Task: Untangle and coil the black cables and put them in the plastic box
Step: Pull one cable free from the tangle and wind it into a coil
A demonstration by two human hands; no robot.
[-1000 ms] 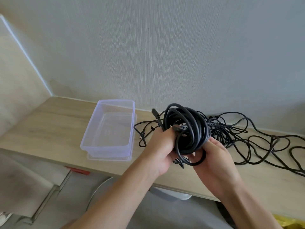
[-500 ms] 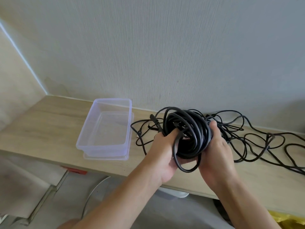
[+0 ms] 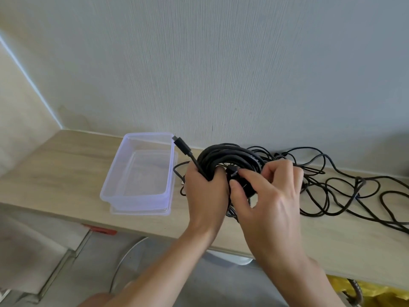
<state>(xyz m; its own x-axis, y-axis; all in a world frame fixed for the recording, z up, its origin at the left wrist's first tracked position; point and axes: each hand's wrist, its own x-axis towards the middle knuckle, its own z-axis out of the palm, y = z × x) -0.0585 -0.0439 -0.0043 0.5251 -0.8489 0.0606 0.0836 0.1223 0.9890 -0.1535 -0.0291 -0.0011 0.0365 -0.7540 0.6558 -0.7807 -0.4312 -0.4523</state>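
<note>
Cable of this kind looks light but springy: the coil point(image 3: 230, 156) is a thick bundle of many black turns, held in the air above the counter point(image 3: 66, 173), just to the right of the plastic box point(image 3: 137, 201) and not yet in it. The left hand point(image 3: 205, 196) grips the coil's left side, its fingers point(image 3: 218, 177) curled through the middle of the loops, and one end with a plug point(image 3: 181, 146) juts stiffly up and left over the box's far corner. The right hand point(image 3: 272, 202) comes in from the front, thumb and forefinger pinching at the strands near the coil's centre; whether they hold a second cable end there is too small to tell. Loose cable point(image 3: 332, 189) lies tangled on the counter to the right, against the wall. I judge the jacket to be smooth and somewhat slippery, so the turns will want to spring open and slide apart once the grip slackens. The best hold is across the whole bundle, clamping all the turns together on opposite sides, not by a single strand or by the plug, which would let the rest unwind. The box is thin, clear and light, and may slide if the coil is pushed down against its wall.
</note>
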